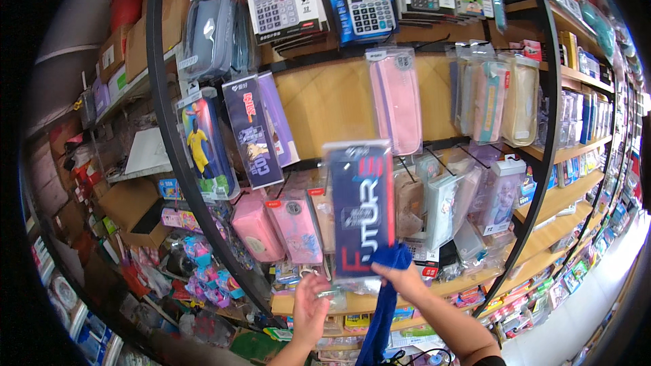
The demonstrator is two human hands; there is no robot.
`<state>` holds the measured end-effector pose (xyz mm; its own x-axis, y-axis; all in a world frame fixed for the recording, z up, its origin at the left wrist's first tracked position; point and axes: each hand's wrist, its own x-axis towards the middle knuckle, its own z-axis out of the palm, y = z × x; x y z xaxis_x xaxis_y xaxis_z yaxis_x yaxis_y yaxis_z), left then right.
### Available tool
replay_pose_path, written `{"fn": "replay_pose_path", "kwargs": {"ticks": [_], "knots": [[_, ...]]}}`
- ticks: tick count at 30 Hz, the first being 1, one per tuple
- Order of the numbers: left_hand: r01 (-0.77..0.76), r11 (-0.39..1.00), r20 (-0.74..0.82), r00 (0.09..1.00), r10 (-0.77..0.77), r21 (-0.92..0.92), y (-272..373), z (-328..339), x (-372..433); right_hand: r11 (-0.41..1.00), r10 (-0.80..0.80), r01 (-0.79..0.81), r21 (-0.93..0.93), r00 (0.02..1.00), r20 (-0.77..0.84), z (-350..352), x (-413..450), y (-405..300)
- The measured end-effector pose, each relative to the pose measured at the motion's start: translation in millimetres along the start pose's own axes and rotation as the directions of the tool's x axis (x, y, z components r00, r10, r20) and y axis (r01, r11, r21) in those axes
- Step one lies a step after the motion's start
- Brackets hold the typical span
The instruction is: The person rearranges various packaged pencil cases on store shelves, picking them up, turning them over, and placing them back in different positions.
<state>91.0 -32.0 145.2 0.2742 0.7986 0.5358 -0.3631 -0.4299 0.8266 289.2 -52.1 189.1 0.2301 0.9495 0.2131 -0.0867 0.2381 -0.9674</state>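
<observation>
My right hand (399, 274) grips a blue cloth (381, 310) and the lower right corner of a packaged dark blue pencil case (358, 208) with large lettering. The case stands upright before the rack, slightly blurred. My left hand (311, 302) is raised just left of the case's lower edge, its fingers apart and slightly curled, with no hold on the case that I can see. Behind hang a pink pencil case (396, 104) above and a pink patterned pencil case (295, 229) to the left.
Boxed calculators (285, 2) hang along the top of the black metal rack (175, 152). More packaged pencil cases hang at the right. An open cardboard box (137, 213) is on the left. Wooden shelves (554, 198) with goods run off to the right, beside a pale floor (574, 310).
</observation>
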Motion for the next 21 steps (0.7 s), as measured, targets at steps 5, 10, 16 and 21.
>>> {"fn": "replay_pose_path", "kwargs": {"ticks": [5, 10, 16, 21], "knots": [[0.093, 0.991, 0.04, 0.995, -0.097, 0.092, -41, -8, -34, 0.958, -0.286, 0.284, -0.046, 0.957, -0.051, -20, 34, -57], [0.299, 0.948, -0.214, 0.924, -0.315, -0.106, -72, -26, -64, 0.894, -0.441, 0.437, -0.102, 0.897, -0.023, -12, 67, -107], [0.307, 0.941, -0.159, 0.945, -0.285, 0.14, -74, -60, -88, 0.919, -0.388, 0.384, -0.095, 0.921, -0.029, 5, 93, -137], [0.34, 0.94, -0.222, 0.915, -0.336, -0.02, -72, -73, -102, 0.931, -0.363, 0.364, 0.017, 0.93, -0.064, 3, 96, -138]]}}
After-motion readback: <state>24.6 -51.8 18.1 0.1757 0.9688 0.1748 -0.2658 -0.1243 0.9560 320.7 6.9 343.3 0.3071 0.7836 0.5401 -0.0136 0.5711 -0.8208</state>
